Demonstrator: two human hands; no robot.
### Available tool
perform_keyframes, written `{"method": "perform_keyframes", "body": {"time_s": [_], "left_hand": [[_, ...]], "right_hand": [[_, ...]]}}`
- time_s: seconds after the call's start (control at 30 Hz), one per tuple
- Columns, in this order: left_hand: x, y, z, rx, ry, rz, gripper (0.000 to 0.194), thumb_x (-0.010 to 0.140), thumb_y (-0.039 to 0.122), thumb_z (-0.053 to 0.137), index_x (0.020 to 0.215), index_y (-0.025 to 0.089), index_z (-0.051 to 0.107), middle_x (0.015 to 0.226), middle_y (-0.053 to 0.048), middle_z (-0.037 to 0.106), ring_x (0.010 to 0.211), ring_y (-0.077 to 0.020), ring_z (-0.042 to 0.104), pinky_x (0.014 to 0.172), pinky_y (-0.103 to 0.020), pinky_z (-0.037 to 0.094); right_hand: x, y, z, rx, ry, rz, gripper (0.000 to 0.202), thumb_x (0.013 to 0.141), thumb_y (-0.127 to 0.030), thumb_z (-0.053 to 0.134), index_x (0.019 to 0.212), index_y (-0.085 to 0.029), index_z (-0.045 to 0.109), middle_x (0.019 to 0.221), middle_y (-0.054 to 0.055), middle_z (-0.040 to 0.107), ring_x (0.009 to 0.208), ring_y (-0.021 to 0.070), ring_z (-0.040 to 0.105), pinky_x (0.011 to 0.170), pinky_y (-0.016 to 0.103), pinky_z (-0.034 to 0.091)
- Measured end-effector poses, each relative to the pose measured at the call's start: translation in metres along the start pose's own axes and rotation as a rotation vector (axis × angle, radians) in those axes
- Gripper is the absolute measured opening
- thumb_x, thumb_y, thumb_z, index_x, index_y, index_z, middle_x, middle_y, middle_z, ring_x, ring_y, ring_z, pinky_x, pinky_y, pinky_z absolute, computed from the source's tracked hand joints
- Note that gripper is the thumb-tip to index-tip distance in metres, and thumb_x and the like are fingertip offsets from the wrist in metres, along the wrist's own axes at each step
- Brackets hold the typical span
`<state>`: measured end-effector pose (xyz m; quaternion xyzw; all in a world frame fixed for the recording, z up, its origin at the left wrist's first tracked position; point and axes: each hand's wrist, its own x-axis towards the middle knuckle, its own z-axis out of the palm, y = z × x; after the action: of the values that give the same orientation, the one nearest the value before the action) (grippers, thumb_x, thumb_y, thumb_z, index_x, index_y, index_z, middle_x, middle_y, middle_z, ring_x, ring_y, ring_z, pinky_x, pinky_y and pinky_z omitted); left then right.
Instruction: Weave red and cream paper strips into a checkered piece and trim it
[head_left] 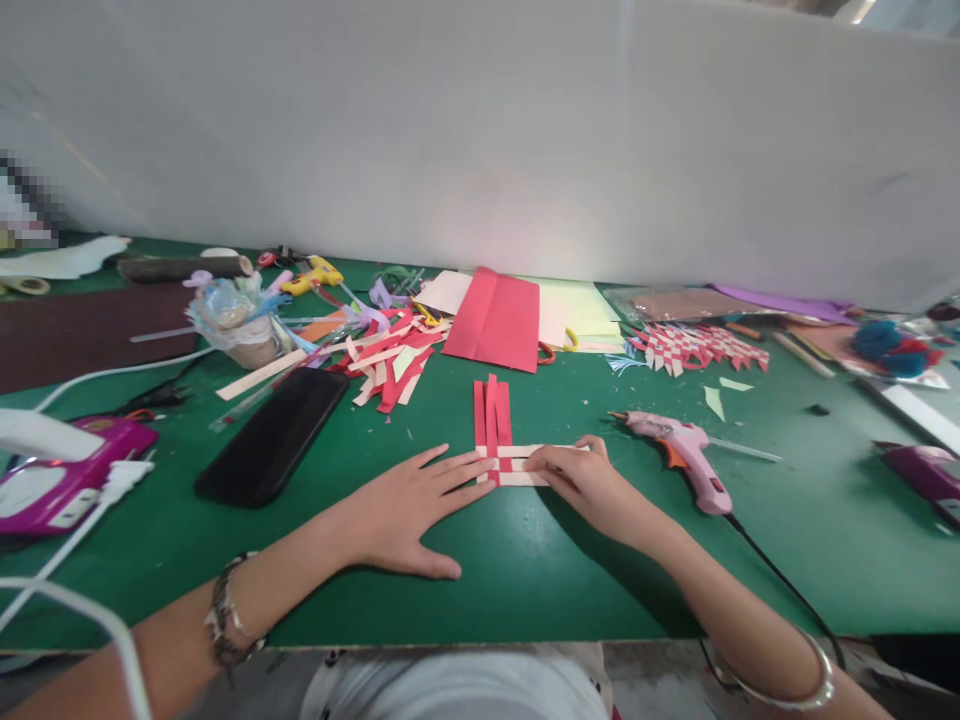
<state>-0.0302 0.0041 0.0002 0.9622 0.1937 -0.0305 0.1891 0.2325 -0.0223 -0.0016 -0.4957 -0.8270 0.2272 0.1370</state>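
Note:
Red paper strips [493,410] stand upright and cross pale pink paper strips [529,479] in a small weave on the green table. My left hand [405,505] lies flat with fingers spread, its fingertips on the left edge of the weave. On the right side, my right hand [589,480] has its fingers bent together over the pale strips. Its thumb and fingertips seem to pinch a pale strip, though the fingers partly hide it.
A pink glue gun [686,450] lies right of my right hand, its cord running to the table edge. A black phone [271,435] lies at left. Loose strips [397,360], a red sheet [499,320] and woven paper pieces [701,347] lie behind. A purple power strip [75,470] sits far left.

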Motion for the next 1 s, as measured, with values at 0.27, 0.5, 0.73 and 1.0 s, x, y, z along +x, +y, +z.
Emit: {"method": "perform_keyframes", "body": {"time_s": [0.27,0.5,0.73,1.0], "left_hand": [[0.024,0.0,-0.006,-0.176,0.237,-0.209,0.038,0.081,0.043,0.056,0.113,0.021,0.054,0.118,-0.005,0.057,0.108,-0.0221,0.05,0.091,-0.034,0.036],[0.034,-0.002,-0.004,-0.196,0.332,-0.147,0.012,0.084,0.028,0.056,0.089,0.018,0.057,0.099,-0.003,0.06,0.093,-0.0183,0.054,0.081,-0.029,0.04],[0.029,-0.005,0.0,-0.234,0.358,-0.117,0.012,0.084,0.028,0.056,0.09,0.017,0.056,0.102,-0.005,0.059,0.098,-0.0175,0.052,0.084,-0.027,0.041],[0.03,-0.004,-0.001,-0.278,0.344,-0.121,0.007,0.083,0.023,0.056,0.083,0.016,0.054,0.102,-0.005,0.057,0.098,-0.0169,0.051,0.085,-0.027,0.041]], "right_hand": [[0.007,0.007,-0.005,0.24,-0.108,-0.041,0.017,0.089,-0.024,0.04,0.095,-0.02,0.055,0.077,0.0,0.062,0.062,0.011,0.051,0.059,0.021,0.036],[0.01,0.012,-0.005,0.269,-0.127,-0.018,0.018,0.087,-0.025,0.04,0.097,-0.02,0.055,0.074,-0.001,0.058,0.057,0.0099,0.046,0.055,0.021,0.033],[0.012,0.012,-0.006,0.273,-0.109,0.007,0.02,0.088,-0.027,0.038,0.095,-0.02,0.056,0.073,-0.001,0.056,0.058,0.0103,0.045,0.055,0.021,0.033],[0.011,0.013,-0.006,0.251,-0.098,0.029,0.021,0.087,-0.028,0.039,0.089,-0.019,0.058,0.066,-0.002,0.053,0.052,0.0092,0.04,0.051,0.02,0.03]]}}
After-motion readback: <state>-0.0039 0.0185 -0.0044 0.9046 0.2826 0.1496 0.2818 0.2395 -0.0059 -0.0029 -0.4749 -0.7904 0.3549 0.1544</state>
